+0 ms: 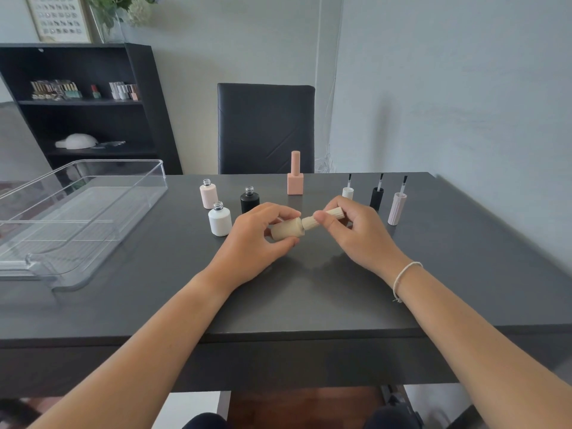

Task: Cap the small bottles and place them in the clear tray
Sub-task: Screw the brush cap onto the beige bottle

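Beige bottle point(286, 232) is held sideways just above the surface point(309, 298), long axis running roughly left-right and tilted slightly up toward the right, neck end pointing at the beige ribbed cap point(323, 218). Left hand point(257, 239) has fingers and thumb curled round the bottle body; right hand point(356, 226) pinches the cap between thumb and fingertips. Cap and bottle look coaxial and touching at the neck (can't tell how far the thread is seated, fingers cover part of it). My read: capping is in progress on this one, and the twist turns on keeping that shared axis straight, cap side on the right, bottle side on the left. Clear tray point(93, 193) sits on the surface well to the left, holds no bottles as far as I can see, so the left hand is the nearer one for the drop-off. Still uncapped, standing upright beyond the hands: pale pink bottle point(208, 196), white bottle point(220, 222), black bottle point(249, 202). Their brush caps stand upside-down on the right side: white cap point(348, 193) (partly hidden behind the right hand), black cap point(376, 198), pale ribbed cap point(397, 209). A tall pink bottle point(295, 178) stands capped near the far edge, not yet in the tray.
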`<action>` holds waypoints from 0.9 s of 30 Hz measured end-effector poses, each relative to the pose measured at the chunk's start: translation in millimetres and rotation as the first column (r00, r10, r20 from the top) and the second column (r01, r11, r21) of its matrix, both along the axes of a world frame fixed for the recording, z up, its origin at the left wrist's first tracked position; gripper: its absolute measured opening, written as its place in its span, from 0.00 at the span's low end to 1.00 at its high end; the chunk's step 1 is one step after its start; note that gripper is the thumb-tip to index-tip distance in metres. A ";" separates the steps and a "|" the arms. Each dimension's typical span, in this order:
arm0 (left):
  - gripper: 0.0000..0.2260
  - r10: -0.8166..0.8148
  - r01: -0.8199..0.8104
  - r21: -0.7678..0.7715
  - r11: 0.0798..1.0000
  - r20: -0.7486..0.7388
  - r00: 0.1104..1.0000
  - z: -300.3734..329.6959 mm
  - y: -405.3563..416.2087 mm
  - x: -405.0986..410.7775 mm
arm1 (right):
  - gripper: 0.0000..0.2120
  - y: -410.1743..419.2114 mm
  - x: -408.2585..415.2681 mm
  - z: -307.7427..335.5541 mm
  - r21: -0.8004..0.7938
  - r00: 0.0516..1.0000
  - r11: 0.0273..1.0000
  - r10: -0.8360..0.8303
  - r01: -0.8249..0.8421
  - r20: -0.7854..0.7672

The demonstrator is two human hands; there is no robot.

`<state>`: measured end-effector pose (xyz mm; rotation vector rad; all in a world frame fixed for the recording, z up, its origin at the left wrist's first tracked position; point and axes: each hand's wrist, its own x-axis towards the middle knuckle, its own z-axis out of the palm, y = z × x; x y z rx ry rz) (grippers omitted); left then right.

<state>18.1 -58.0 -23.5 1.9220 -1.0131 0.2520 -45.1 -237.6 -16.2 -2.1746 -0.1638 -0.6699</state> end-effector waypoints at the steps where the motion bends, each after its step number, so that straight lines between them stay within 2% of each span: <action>1: 0.15 -0.003 0.003 0.001 1.000 0.000 1.000 -0.2 0.3 0.1 | 0.19 0.1 0.4 0.2 -0.004 0.999 1.000 -0.029 0.028 -0.015; 3: 0.15 -0.004 0.004 0.003 1.000 0.003 1.000 -0.2 0.3 0.0 | 0.27 0.4 -0.6 1.7 0.000 0.998 0.999 -0.054 0.054 -0.038; 4: 0.15 -0.004 0.004 0.002 1.000 0.005 1.000 -0.2 0.1 -0.1 | 0.26 0.2 -1.5 2.3 0.010 0.998 0.999 -0.044 0.045 -0.043; 8: 0.15 -0.010 0.010 -0.004 1.000 0.005 1.000 0.2 -0.3 -0.3 | 0.08 -1.3 -4.4 2.2 0.036 0.998 0.998 0.058 -0.057 -0.020; 10: 0.15 -0.009 0.009 -0.007 1.000 0.006 1.000 0.3 0.2 0.0 | 0.03 -2.2 -3.4 1.2 0.012 0.998 0.998 0.055 -0.055 0.008; 11: 0.15 -0.007 0.007 -0.007 1.000 0.006 1.000 0.3 0.5 0.0 | 0.04 -1.9 -2.8 0.9 0.008 0.999 0.999 0.035 -0.035 0.014; 15: 0.15 -0.001 0.001 -0.010 1.000 -0.004 1.000 0.7 0.5 -0.6 | 0.24 -0.4 -0.1 1.5 0.002 0.998 0.998 -0.059 0.059 -0.036; 17: 0.15 0.002 -0.002 -0.010 1.000 -0.003 1.000 0.6 0.5 -0.3 | 0.22 -1.0 -2.5 1.7 0.020 0.999 0.999 -0.030 0.030 -0.019; 20: 0.15 0.004 -0.004 -0.014 1.000 0.000 1.000 0.3 1.1 -0.2 | 0.06 -3.0 -3.8 0.2 -0.009 1.000 1.000 0.005 -0.005 0.029; 21: 0.15 0.004 -0.004 -0.012 1.000 0.003 1.000 0.1 1.1 -0.2 | 0.06 -3.0 -3.1 -0.2 -0.014 1.000 1.000 -0.009 0.009 0.027; 25: 0.15 0.001 -0.001 0.000 1.000 0.011 1.000 -0.7 1.2 0.2 | 0.24 -1.2 -1.5 1.2 0.002 0.996 0.997 -0.077 0.077 -0.045; 27: 0.15 0.003 -0.003 -0.004 1.000 0.005 1.000 -0.9 1.3 0.7 | 0.18 -1.5 -4.2 1.3 -0.002 0.999 0.999 -0.044 0.044 -0.010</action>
